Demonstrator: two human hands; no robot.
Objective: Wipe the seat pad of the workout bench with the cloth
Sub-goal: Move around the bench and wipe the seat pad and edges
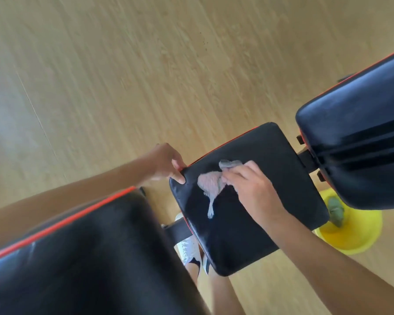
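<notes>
One seat pad (259,189), black with a thin red edge, sits in the middle of my view, flat and tilted across the frame. One cloth (212,181), pale grey, lies on its upper left part; a bunched end sticks out above my knuckles and a thin tail trails down over the black surface.

My right hand (250,185) is closed over the cloth, fingers curled on top of it, pressing it against the pad. My left hand (166,163) grips the pad's left corner: thumb (179,178) lying on the top face, the other fingers wrapped over the edge. Both forearms are bare.

Pads counted: three. The seat pad, a larger black pad (359,142) at upper right, and another black pad with red piping (84,258) filling the lower left, blurred. A dark frame bar (307,159) joins the seat pad to the upper right one.

One yellow basin (355,233) on the wooden floor (123,76), just beyond the seat pad's right corner, partly under the larger pad, with one greenish rag (336,211) inside. One white shoe (189,248) shows in the gap below the seat pad.
</notes>
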